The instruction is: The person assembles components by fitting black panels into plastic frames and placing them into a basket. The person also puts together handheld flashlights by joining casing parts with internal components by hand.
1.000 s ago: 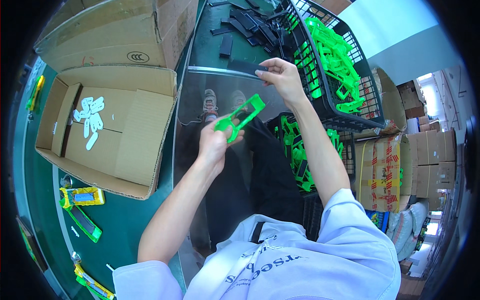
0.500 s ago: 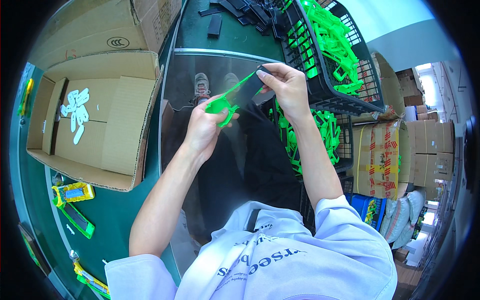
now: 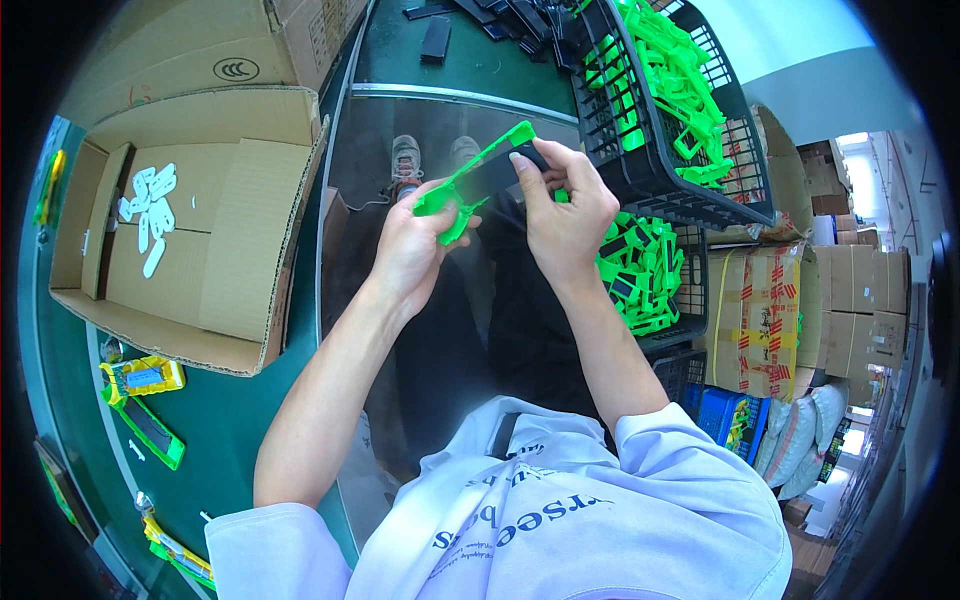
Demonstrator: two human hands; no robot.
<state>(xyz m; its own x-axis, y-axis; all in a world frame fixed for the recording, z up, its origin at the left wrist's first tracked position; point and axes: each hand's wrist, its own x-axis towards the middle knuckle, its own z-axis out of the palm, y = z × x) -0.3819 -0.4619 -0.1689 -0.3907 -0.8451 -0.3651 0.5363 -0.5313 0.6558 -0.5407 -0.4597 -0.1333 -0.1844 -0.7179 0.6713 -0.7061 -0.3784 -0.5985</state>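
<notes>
My left hand (image 3: 405,245) is closed around the wide end of a bright green plastic part (image 3: 487,153), whose narrow arm points up and to the right. Between the thumb and fingers of my right hand (image 3: 572,212) is a flat black plate (image 3: 531,155). The plate sits close beside the green part's far end; whether they touch I cannot tell. My right fingers hide some of it, and the space between my hands is blurred. Both hands are held above my lap.
Black crates (image 3: 668,185) of green parts stand at the right, one above another (image 3: 690,325). Black plates (image 3: 435,40) lie on the green table ahead. An open carton (image 3: 225,345) with white pieces (image 3: 152,205) and yellow-green assemblies (image 3: 150,375) are on the left.
My right hand has moved down and slightly right with the black plate, drawing away from the green part's tip. The green part now points more steeply upward in my left hand.
</notes>
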